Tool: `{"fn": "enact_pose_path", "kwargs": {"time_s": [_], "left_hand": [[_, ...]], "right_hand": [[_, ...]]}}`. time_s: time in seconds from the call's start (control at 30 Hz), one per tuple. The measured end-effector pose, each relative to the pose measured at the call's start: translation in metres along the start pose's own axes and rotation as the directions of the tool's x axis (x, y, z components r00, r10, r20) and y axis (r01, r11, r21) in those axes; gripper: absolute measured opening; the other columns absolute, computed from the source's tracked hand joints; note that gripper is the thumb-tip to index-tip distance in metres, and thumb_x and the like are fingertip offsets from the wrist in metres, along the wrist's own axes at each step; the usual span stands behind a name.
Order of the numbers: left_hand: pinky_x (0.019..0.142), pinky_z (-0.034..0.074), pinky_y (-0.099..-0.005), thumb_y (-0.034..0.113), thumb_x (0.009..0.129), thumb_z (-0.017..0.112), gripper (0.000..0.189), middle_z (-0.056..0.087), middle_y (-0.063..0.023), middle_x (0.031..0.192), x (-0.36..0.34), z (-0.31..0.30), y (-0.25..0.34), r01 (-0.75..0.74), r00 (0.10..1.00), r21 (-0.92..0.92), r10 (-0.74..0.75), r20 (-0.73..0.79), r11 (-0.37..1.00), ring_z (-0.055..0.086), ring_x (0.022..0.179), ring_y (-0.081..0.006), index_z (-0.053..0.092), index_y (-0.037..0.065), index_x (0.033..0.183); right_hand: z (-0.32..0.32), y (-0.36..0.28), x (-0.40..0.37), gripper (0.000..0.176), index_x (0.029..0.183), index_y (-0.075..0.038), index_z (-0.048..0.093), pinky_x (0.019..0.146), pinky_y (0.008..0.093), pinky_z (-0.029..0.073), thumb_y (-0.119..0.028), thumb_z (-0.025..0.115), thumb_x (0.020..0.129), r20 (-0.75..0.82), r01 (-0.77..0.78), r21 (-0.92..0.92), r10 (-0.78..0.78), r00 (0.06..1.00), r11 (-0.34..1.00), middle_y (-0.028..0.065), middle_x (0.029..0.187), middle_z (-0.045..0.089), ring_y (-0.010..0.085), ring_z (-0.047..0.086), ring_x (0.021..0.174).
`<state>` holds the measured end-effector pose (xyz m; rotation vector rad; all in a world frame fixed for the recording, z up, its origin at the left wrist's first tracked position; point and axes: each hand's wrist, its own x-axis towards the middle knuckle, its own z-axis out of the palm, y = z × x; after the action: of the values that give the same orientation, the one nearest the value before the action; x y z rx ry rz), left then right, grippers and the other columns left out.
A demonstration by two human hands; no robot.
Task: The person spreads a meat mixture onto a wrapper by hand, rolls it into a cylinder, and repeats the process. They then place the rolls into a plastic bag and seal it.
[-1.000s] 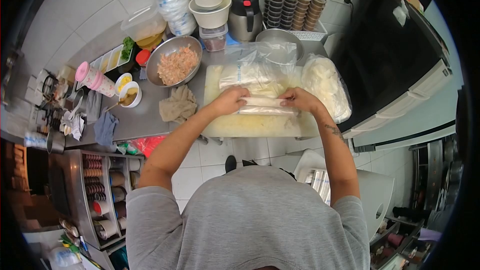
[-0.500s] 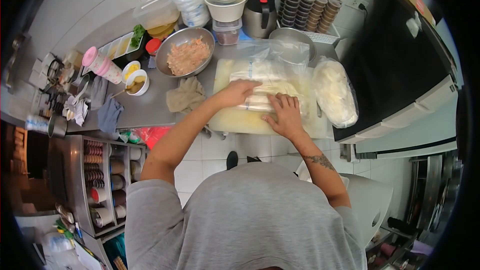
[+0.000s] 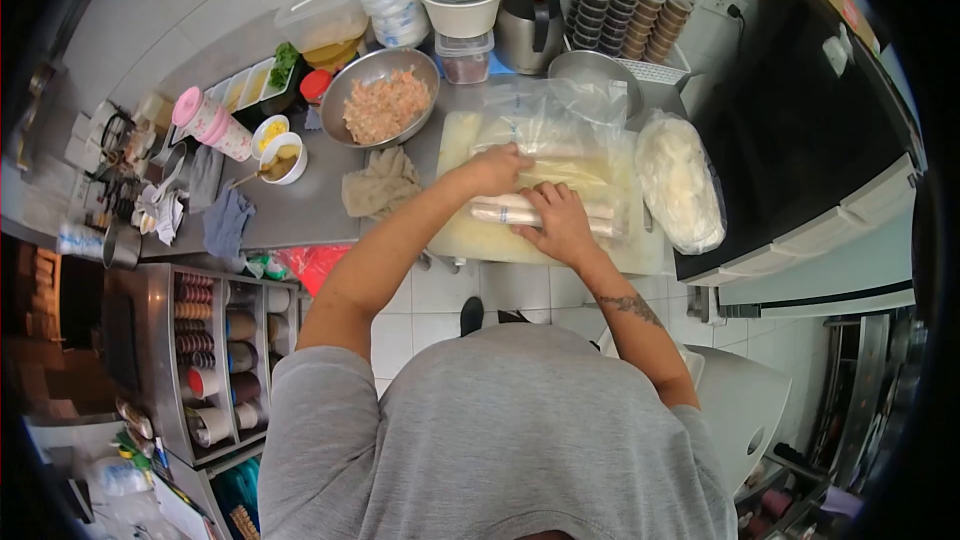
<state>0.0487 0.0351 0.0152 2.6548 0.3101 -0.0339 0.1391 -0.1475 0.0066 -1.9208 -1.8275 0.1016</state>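
Note:
A clear plastic bag [image 3: 585, 112] lies over a pale yellowish cutting board [image 3: 470, 243]. Along its near side runs a pinkish-white roll wrapped in the plastic [image 3: 492, 212]. My right hand [image 3: 557, 224] curves over this roll, with the thumb on the near side and the fingers across the top. Farther back, my left hand [image 3: 495, 170] is closed, its bent fingers pressing on the bag; the fingertips are partly hidden. Beside the board on the right sits a plastic bag of whitish, dough-like stuff [image 3: 682, 183].
A metal bowl of pinkish chopped mixture [image 3: 385, 105] and a crumpled tan cloth [image 3: 382, 183] are left of the board. Behind stand a thermos jug [image 3: 530, 25], stacked white tubs [image 3: 462, 5] and stacked lidded cups [image 3: 630, 15]. A black appliance [image 3: 790, 130] borders the right side.
The flat, wrinkled plastic under my hands now shows a distinct roll at its near side. My right hand has curled over it; my left hand's fingers have bent in. The view has shifted slightly.

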Motion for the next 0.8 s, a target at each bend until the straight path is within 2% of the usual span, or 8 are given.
{"fn": "enact_pose_path", "kwargs": {"time_s": [0.13, 0.23, 0.33, 0.43, 0.53, 0.63, 0.73, 0.8], "left_hand": [[0.089, 0.047, -0.0399, 0.003, 0.085, 0.057, 0.042, 0.06, -0.0171, 0.108, -0.011, -0.002, -0.005, -0.146, 0.973, -0.14, 0.116, -0.2, 0.979, 0.059, 0.099, -0.0336, 0.058, 0.009, 0.127], [0.082, 0.049, -0.0374, 0.002, 0.085, 0.058, 0.032, 0.064, -0.0165, 0.095, -0.041, -0.007, -0.003, -0.129, 0.877, -0.2, 0.017, -0.481, 0.971, 0.063, 0.089, -0.0306, 0.059, 0.005, 0.117], [0.073, 0.05, -0.0349, 0.001, 0.085, 0.058, 0.024, 0.064, -0.0141, 0.085, -0.077, -0.005, -0.006, 0.147, 0.856, -0.3, -0.274, -0.439, 0.942, 0.064, 0.079, -0.0281, 0.058, 0.003, 0.108], [0.071, 0.048, -0.0448, -0.002, 0.081, 0.054, 0.023, 0.064, -0.0196, 0.081, -0.095, 0.017, 0.008, 0.205, 0.816, -0.483, -0.421, -0.396, 0.851, 0.062, 0.081, -0.0379, 0.056, 0.002, 0.104], [0.068, 0.048, -0.0446, -0.001, 0.08, 0.055, 0.026, 0.062, -0.0174, 0.074, -0.09, 0.038, 0.009, 0.128, 0.746, -0.42, -0.366, -0.557, 0.899, 0.062, 0.076, -0.0366, 0.056, 0.002, 0.107], [0.073, 0.047, -0.045, 0.002, 0.079, 0.059, 0.029, 0.064, -0.0165, 0.091, -0.093, 0.035, 0.007, 0.217, 0.792, -0.371, -0.385, -0.474, 0.903, 0.062, 0.088, -0.0346, 0.056, 0.004, 0.108], [0.086, 0.043, -0.0418, 0.012, 0.079, 0.069, 0.046, 0.057, -0.0131, 0.114, -0.105, 0.016, 0.025, 0.102, 0.834, 0.096, -0.032, -0.551, 0.99, 0.055, 0.106, -0.0301, 0.054, 0.009, 0.123], [0.089, 0.039, -0.0425, 0.017, 0.078, 0.071, 0.053, 0.052, -0.0115, 0.121, -0.105, 0.012, 0.037, 0.033, 0.9, 0.13, 0.027, -0.436, 0.991, 0.049, 0.113, -0.0294, 0.053, 0.012, 0.128]], "right_hand": [[-0.002, 0.0, -0.001, 0.054, 0.119, -0.007, 0.059, 0.09, 0.0404, 0.038, -0.036, 0.072, 0.076, 0.01, -0.004, 0.002, 0.004, 1.0, 1.0, 0.0095, 0.108, 0.054, 0.0295, 0.048, 0.103], [0.001, 0.001, -0.002, 0.054, 0.12, -0.008, 0.058, 0.09, 0.0399, 0.038, -0.036, 0.073, 0.075, -0.025, 0.01, 0.016, -0.01, 1.0, 1.0, 0.0094, 0.109, 0.054, 0.0292, 0.049, 0.103], [0.001, 0.002, -0.004, 0.055, 0.121, -0.008, 0.058, 0.087, 0.0397, 0.039, -0.034, 0.074, 0.075, -0.076, 0.046, 0.002, -0.046, 0.996, 0.999, 0.0094, 0.107, 0.054, 0.0292, 0.049, 0.1], [0.002, 0.001, -0.004, 0.055, 0.121, -0.008, 0.058, 0.087, 0.0396, 0.039, -0.034, 0.074, 0.075, -0.063, 0.036, -0.008, -0.037, 0.997, 0.999, 0.0093, 0.108, 0.054, 0.0292, 0.049, 0.101], [0.001, 0.0, -0.004, 0.055, 0.121, -0.008, 0.058, 0.088, 0.0396, 0.039, -0.035, 0.074, 0.075, -0.053, 0.033, -0.009, -0.033, 0.998, 0.999, 0.0093, 0.108, 0.054, 0.0291, 0.049, 0.101], [0.003, 0.0, -0.003, 0.056, 0.122, -0.008, 0.058, 0.087, 0.0393, 0.039, -0.035, 0.074, 0.075, -0.045, 0.027, -0.019, -0.028, 0.999, 0.999, 0.0091, 0.109, 0.054, 0.029, 0.049, 0.1], [0.003, 0.001, -0.003, 0.06, 0.125, -0.008, 0.055, 0.09, 0.0409, 0.038, -0.034, 0.074, 0.074, -0.034, 0.04, 0.012, -0.039, 0.999, 0.999, 0.0104, 0.109, 0.054, 0.0299, 0.048, 0.101], [-0.004, 0.001, -0.004, 0.062, 0.125, -0.008, 0.054, 0.093, 0.041, 0.038, -0.033, 0.076, 0.073, 0.003, 0.032, 0.1, -0.032, 0.999, 0.994, 0.0111, 0.111, 0.053, 0.0302, 0.048, 0.105]]}}
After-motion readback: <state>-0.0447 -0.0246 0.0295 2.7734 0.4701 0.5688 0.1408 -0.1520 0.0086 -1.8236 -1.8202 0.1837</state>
